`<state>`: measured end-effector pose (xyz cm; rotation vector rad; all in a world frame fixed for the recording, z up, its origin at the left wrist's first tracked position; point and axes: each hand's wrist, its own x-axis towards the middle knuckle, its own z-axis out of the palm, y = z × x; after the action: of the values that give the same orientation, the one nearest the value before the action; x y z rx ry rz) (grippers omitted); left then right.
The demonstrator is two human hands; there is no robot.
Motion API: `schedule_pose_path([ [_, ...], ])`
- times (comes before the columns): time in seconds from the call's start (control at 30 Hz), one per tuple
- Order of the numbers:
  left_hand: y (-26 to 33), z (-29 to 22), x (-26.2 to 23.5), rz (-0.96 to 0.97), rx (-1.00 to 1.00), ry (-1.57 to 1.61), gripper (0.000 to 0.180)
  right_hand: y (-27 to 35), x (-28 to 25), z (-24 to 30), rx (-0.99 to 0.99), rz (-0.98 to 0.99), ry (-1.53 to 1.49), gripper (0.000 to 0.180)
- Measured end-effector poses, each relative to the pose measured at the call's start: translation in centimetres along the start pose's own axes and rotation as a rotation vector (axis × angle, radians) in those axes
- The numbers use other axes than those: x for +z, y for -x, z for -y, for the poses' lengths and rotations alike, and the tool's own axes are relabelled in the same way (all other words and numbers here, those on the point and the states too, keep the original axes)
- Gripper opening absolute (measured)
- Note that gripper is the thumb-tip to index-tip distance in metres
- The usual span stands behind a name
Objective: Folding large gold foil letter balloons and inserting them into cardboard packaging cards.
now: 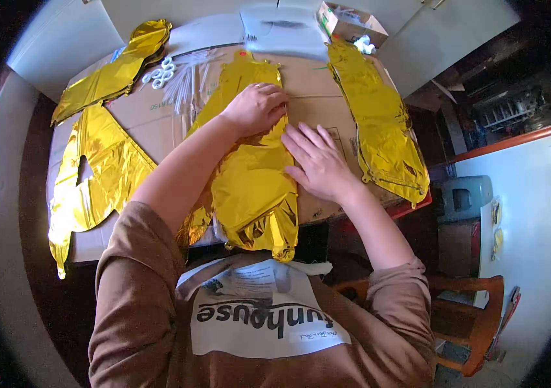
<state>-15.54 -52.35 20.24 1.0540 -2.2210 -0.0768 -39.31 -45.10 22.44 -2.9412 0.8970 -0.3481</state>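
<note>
A flat, uninflated gold foil balloon (254,183) lies before me, its near end hanging past the table's front edge. My left hand (257,108) rests on its upper part, fingers curled in at the right edge of the foil; the fingertips are partly hidden. Just nearer and to the right, my right hand (317,158) lies flat with fingers spread, its tips touching the foil's edge and its palm over the cardboard. Beneath my left forearm, more gold foil shows beside the middle balloon.
Cardboard (314,84) covers the table. More gold foil lies at left (104,168), far left (117,74) and right (379,123). Clear straws (188,81) and white ribbon rolls (161,72) sit at the back left. An open carton (351,24) stands back right; a wooden chair (469,317) is at my right.
</note>
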Motion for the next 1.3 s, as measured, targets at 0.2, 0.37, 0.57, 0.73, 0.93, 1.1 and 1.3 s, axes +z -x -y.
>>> schedule_pose_path([
  [0.2, 0.2, -0.4, -0.2, -0.055, 0.001, -0.008, 0.032, 4.0, -1.9, 3.1, -0.029, 0.093, -0.025, 0.066],
  [0.37, 0.2, -0.3, -0.3, -0.033, -0.014, 0.005, 0.032, 7.3, -2.8, 4.7, -0.064, 0.105, -0.071, 0.064],
  [0.57, 0.4, -0.1, -0.2, -0.043, -0.017, 0.008, 0.027, 3.3, -2.5, 2.3, 0.021, -0.197, -0.368, 0.047],
  [0.73, 0.3, -0.1, -0.4, 0.021, -0.053, 0.014, 0.031, -0.9, 0.1, 2.6, 0.017, -0.113, -0.116, 0.053],
  [0.93, 0.2, 0.4, -0.1, 0.010, -0.037, 0.048, 0.026, -0.4, 1.1, 3.4, -0.002, -0.044, -0.035, 0.058],
  [1.1, 0.9, -0.1, -1.9, -0.407, 0.048, 0.077, 0.017, -1.0, 1.2, 3.4, -0.024, -0.042, -0.044, 0.056],
  [1.3, 9.0, -9.4, -12.8, -0.274, -0.636, 0.480, 0.021, -0.3, 0.7, 3.1, -0.038, -0.068, -0.058, 0.054],
])
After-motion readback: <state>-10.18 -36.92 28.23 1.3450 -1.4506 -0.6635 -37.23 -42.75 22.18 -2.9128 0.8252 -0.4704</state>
